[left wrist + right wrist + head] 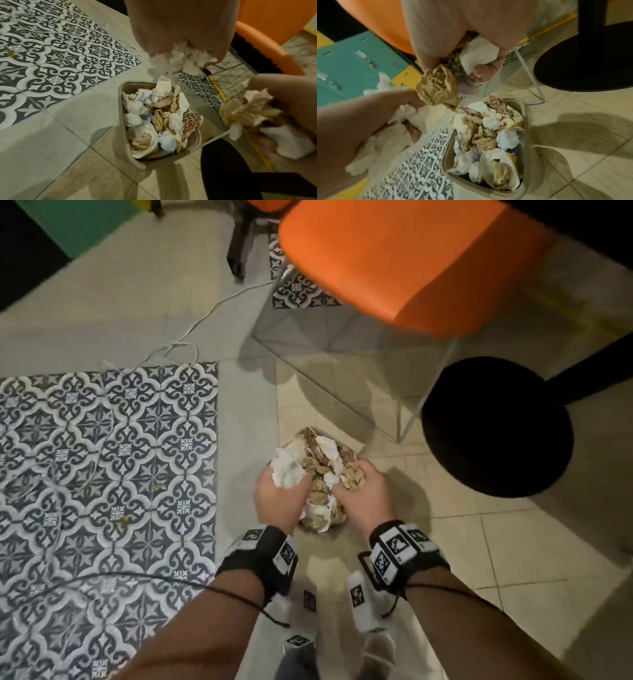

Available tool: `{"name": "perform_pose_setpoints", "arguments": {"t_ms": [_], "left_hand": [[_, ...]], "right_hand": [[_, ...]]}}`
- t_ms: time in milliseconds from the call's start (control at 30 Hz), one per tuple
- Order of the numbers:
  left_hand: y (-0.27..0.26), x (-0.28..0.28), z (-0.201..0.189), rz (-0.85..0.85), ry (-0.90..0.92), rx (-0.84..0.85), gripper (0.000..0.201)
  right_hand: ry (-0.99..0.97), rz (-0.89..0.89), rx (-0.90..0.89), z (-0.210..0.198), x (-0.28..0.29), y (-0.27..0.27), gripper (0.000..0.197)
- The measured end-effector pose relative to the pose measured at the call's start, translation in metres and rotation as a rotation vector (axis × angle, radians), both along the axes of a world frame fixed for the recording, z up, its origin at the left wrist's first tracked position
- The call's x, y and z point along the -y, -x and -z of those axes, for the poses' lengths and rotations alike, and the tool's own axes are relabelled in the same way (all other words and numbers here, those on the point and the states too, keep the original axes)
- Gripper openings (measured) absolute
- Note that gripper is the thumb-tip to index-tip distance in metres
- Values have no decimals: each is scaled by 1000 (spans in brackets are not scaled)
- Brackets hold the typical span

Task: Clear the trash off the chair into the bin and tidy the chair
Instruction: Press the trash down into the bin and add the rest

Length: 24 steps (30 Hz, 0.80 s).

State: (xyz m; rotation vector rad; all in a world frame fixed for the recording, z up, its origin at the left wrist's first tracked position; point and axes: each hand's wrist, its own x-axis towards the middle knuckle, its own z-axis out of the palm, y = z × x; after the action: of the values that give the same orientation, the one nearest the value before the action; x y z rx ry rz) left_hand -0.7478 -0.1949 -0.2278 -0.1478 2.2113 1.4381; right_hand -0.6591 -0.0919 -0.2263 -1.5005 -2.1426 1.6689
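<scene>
A beige bin (122,105) (526,116) stands on the floor, heaped with crumpled white and brown paper (154,116) (322,450). Over it, my left hand (279,494) (180,33) grips a wad of white tissue (287,472) (181,59). Beside it, my right hand (364,491) (471,27) grips crumpled brown paper (352,479) (438,86) together with a white napkin (477,54). The orange chair (394,254) stands behind the bin with nothing showing on its seat.
A round black table base (496,426) sits right of the bin. The chair's thin white wire legs (428,392) stand just behind the bin. A white cable (191,326) trails over the patterned tiles (102,446). Teal lockers (351,56) line the far side.
</scene>
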Motion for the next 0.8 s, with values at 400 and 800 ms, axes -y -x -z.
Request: {"name": "perform_pose_setpoints", "arguments": {"t_ms": [400,800], "left_hand": [[2,-19,129,167,145,-332,55],[10,-23,154,384,407,-166,61]], "right_hand": [[-357,-237,102,133,8,31,41],[-524,-460,330,162,9,38,42]]}}
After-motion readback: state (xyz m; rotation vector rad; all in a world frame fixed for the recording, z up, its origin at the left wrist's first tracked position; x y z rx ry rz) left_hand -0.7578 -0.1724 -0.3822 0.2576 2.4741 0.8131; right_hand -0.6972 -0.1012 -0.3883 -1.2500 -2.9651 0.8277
